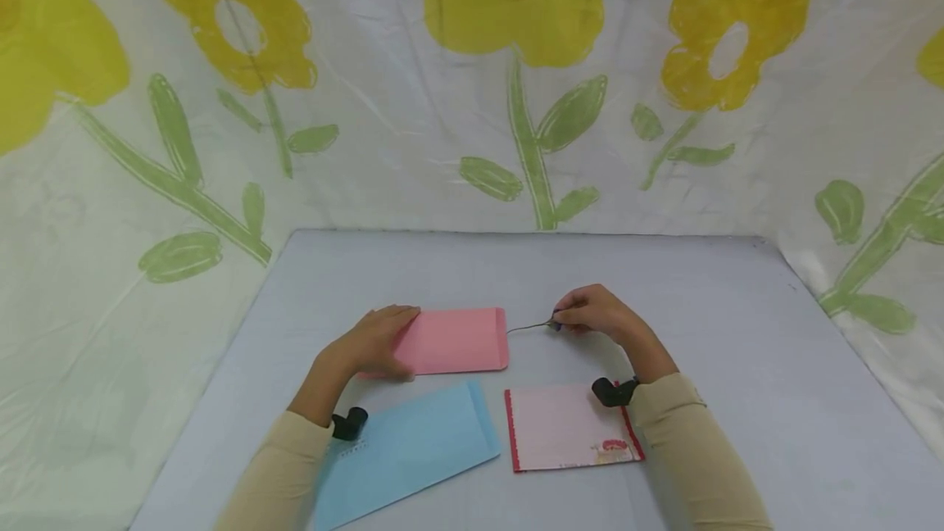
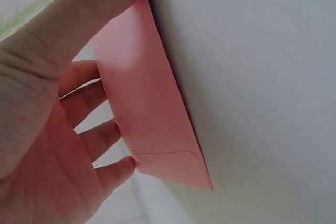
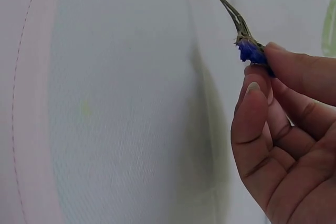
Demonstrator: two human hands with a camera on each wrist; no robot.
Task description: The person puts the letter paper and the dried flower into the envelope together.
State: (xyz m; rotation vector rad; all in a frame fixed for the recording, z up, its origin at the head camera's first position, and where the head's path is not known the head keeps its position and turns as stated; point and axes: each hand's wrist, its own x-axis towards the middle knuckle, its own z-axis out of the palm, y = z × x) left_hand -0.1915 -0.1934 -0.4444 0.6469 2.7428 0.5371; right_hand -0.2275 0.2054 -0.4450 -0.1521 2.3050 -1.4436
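Note:
My left hand holds a pink envelope by its long edges, thumb on the near edge and fingertips on the far one. In the left wrist view, a flap line crosses one end of the envelope. To its right, my right hand pinches a dried blue flower by the head, between thumb and fingers. Its thin brown stem points left and meets the envelope's right end; whether the tip is inside, I cannot tell.
A light blue envelope lies slanted at the front left, partly under the left forearm. A pale pink card or envelope with red edges lies at the front right. Behind the white table hangs a flower-painted sheet.

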